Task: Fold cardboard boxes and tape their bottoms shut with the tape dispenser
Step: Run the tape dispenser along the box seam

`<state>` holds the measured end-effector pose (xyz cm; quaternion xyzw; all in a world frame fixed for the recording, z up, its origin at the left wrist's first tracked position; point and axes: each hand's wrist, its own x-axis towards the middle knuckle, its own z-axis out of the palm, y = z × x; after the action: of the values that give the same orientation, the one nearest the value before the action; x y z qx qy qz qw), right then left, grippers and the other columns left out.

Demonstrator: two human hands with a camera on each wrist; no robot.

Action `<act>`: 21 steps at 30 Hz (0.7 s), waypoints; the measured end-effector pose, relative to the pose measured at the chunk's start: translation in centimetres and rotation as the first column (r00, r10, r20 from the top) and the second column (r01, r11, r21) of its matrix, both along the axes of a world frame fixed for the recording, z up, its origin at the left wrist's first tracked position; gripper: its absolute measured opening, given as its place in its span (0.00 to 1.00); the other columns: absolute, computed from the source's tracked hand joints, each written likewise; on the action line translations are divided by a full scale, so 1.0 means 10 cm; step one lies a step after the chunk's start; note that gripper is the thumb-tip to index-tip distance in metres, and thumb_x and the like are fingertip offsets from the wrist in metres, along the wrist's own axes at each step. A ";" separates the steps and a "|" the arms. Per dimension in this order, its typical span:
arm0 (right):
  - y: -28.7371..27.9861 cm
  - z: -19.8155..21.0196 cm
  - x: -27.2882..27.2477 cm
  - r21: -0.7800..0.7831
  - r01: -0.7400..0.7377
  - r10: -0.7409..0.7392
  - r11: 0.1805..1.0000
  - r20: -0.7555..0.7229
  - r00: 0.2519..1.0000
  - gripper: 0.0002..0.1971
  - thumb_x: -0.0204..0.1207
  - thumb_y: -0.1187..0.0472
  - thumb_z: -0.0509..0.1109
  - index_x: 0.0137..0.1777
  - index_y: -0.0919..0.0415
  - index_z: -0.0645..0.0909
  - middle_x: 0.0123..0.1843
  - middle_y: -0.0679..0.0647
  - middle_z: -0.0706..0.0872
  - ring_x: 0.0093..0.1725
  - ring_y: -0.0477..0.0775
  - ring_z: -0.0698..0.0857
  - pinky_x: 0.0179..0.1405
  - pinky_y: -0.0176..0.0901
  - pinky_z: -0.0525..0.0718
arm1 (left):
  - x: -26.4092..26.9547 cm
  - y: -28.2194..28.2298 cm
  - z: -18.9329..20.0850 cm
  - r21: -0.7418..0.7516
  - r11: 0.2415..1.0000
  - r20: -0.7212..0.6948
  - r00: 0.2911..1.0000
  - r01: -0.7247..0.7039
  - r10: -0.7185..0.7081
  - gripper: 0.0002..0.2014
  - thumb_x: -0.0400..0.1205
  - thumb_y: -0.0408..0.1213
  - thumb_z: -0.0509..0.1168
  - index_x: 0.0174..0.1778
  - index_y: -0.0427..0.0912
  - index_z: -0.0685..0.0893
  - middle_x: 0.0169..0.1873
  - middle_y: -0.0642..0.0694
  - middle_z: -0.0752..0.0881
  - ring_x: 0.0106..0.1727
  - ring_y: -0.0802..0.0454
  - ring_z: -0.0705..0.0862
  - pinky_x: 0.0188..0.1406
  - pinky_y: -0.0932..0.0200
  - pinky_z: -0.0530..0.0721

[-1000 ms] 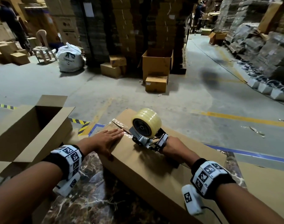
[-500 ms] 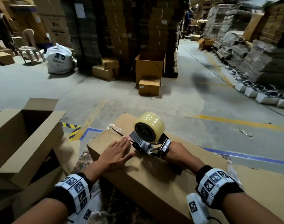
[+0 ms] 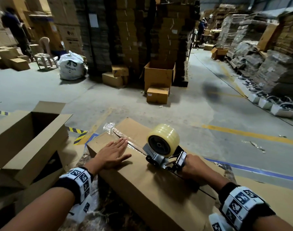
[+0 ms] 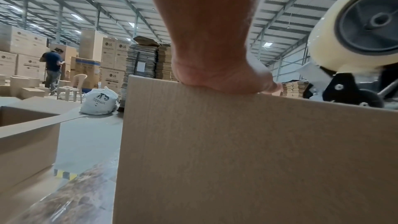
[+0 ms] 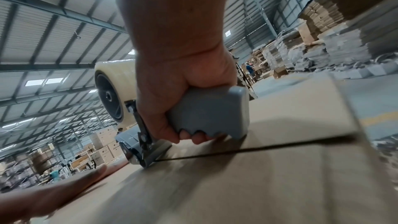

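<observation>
While the left hand (image 3: 112, 153) presses flat on the box (image 3: 159, 185), the right hand (image 3: 191, 165), gripping the tape dispenser (image 3: 164, 147), has drawn tape nearer lower right, leaving the seam half sealed.

The closed box (image 3: 159, 184) lies near centre, the tape dispenser (image 3: 164, 147) on its top seam. An open box (image 3: 30, 142) stands to its left. Far behind them, cardboard stacks (image 3: 134, 30) rise from the floor (image 3: 209, 117).
</observation>
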<state>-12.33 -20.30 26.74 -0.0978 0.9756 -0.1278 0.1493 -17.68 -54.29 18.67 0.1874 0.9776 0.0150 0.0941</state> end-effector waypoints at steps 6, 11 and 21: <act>0.00 0.06 0.09 -0.026 -0.058 0.057 0.998 -0.045 0.997 0.12 0.80 0.46 0.68 0.47 0.51 0.70 0.42 0.56 0.79 0.40 0.56 0.76 0.27 0.38 0.67 | -0.04 0.04 -0.03 0.036 0.995 0.020 0.996 -0.093 0.092 0.58 0.64 0.82 0.18 0.87 0.48 0.41 0.86 0.52 0.40 0.83 0.59 0.35 0.84 0.50 0.41; -0.02 0.11 0.10 -0.039 -0.039 0.038 0.998 -0.024 0.999 0.11 0.79 0.52 0.68 0.57 0.54 0.76 0.54 0.62 0.86 0.42 0.57 0.75 0.38 0.41 0.70 | -0.25 0.01 0.03 0.087 0.973 0.037 0.976 -0.215 0.212 0.58 0.66 0.81 0.21 0.87 0.44 0.41 0.86 0.46 0.40 0.86 0.52 0.38 0.85 0.45 0.42; 0.00 -0.06 -0.03 0.013 -0.026 0.026 1.000 -0.005 1.000 0.13 0.78 0.43 0.69 0.47 0.48 0.68 0.40 0.54 0.79 0.40 0.58 0.79 0.35 0.46 0.72 | -0.93 -0.43 0.05 0.297 0.830 0.020 0.872 -0.472 0.489 0.28 0.88 0.57 0.54 0.64 0.32 0.78 0.62 0.30 0.82 0.66 0.33 0.79 0.62 0.43 0.78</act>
<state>-12.61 -20.30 26.18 -0.1099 0.9754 -0.1194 0.1492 -27.02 -58.61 19.14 -0.0520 0.9823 0.1775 0.0307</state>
